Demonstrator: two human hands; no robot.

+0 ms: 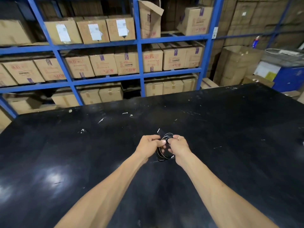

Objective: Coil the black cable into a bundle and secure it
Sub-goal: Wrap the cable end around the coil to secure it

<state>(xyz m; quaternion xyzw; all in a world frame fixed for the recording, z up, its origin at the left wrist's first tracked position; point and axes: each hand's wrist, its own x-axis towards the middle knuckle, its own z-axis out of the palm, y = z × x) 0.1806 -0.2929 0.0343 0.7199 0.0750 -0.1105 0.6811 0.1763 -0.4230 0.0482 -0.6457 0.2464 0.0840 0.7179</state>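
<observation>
I had the cable point(165, 149) coiled between both hands above the worktop point(230, 129); left hand point(148, 146) pinched its nine o'clock side, right hand point(179, 148) its three o'clock; light, springy, best gripped across all loops

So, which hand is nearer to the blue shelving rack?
Left. The left hand is on the rack's side of the coiled black cable; the right hand holds the cable's other side.
</observation>
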